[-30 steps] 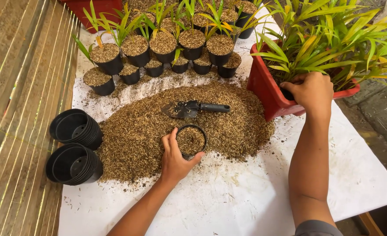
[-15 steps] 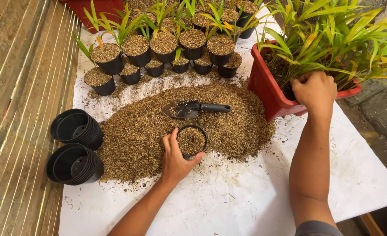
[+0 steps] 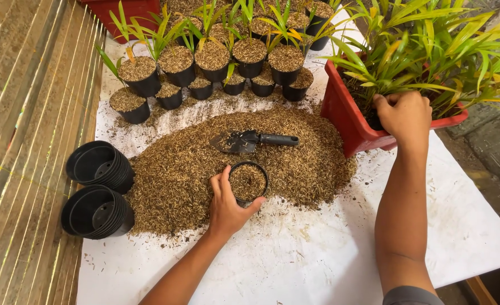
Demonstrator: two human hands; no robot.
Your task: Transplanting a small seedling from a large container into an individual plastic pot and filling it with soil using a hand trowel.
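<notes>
My left hand (image 3: 227, 206) grips a small black pot (image 3: 248, 182) partly filled with brown husk mix, at the near edge of a big heap of that mix (image 3: 233, 161). My right hand (image 3: 403, 116) reaches into a red planter (image 3: 346, 121) of green and yellow leafy plants (image 3: 430, 51), its fingers closed at the base of the stems; what they hold is hidden. A small black trowel (image 3: 250, 140) lies on top of the heap, handle to the right.
Several filled black pots (image 3: 216, 62), some with seedlings, stand in rows at the back. Two stacks of empty black pots (image 3: 97, 189) lie at the left. A white sheet (image 3: 317, 254) covers the table; a slatted surface (image 3: 18, 141) runs along the left.
My right hand has shifted slightly within the planter, its fingers digging in among the stems. My left hand stays on the small pot.
</notes>
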